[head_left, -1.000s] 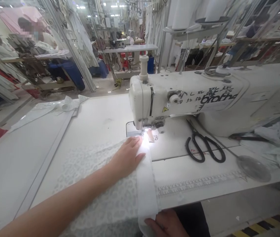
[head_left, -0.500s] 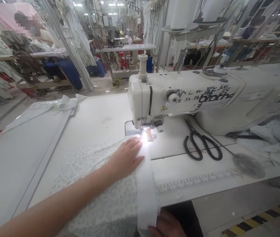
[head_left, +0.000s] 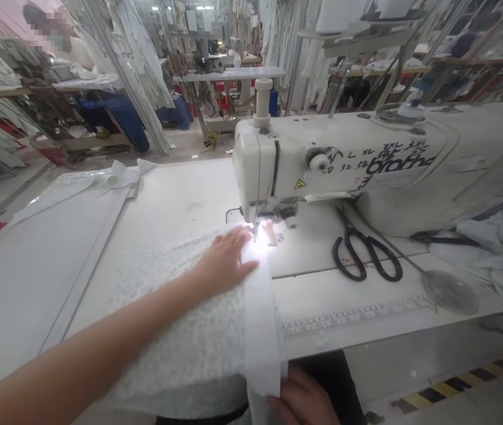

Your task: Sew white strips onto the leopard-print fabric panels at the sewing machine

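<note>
The left hand (head_left: 225, 262), thumb spread, presses the patterned cloth (head_left: 185, 348), fingertips now closer beside the needle than before; the right hand (head_left: 307, 398) pinches the white strip (head_left: 262, 330), which runs to the lit needle area. One sewing machine (head_left: 322, 159) reads "brothe", "XL", "52"; one pair of scissors (head_left: 358, 236), one ruler (head_left: 353, 319).

A big white metal sewing machine (head_left: 335, 171) stands on a white counter (head_left: 180, 195). Just beside its needle, the left grip (head_left: 221, 265), a bare hand, rests on pale cloth with gray spots (head_left: 180, 354) and touches a long white cloth strip (head_left: 261, 330). In front of the machine, the right grip (head_left: 304, 401), also bare, pinches the strip's near end. Black-handled metal scissors (head_left: 363, 251) lie in front of the machine, and a see-through ruler with dark marks (head_left: 344, 323) lies farther out from it.
</note>
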The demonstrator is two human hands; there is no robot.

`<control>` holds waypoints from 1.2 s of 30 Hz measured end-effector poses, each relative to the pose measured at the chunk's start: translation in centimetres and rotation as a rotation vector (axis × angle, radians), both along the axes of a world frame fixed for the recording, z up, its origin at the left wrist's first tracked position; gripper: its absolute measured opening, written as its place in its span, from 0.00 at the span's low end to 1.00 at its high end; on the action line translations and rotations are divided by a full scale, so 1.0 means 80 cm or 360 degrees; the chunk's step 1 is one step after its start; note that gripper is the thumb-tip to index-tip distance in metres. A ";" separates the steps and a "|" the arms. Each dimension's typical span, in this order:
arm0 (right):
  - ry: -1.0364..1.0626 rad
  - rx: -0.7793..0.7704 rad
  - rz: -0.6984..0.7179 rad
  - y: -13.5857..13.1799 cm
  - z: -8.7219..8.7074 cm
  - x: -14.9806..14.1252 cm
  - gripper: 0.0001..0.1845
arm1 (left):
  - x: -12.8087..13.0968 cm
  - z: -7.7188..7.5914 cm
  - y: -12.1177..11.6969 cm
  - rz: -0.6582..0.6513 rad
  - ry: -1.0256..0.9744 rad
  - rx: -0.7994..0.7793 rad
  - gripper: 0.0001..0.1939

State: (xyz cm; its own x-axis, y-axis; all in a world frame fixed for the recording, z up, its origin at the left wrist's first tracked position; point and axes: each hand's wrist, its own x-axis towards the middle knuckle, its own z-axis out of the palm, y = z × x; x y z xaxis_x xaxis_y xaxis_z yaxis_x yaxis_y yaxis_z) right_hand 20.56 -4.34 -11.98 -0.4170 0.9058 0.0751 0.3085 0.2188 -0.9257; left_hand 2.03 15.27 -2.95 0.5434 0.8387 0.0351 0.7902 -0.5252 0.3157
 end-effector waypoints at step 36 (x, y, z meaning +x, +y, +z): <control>-0.0050 0.0312 -0.0400 -0.046 0.034 0.017 0.05 | -0.039 -0.002 -0.068 0.0105 0.0158 0.0122 0.28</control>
State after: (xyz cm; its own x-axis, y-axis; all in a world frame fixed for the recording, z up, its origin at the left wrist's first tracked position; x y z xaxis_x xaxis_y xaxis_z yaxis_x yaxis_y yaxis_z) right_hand 21.92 -7.99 -9.24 -0.1871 0.9502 0.2492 0.4032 0.3056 -0.8626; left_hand -1.10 9.82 -3.14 0.4909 0.8698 0.0491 0.8493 -0.4904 0.1953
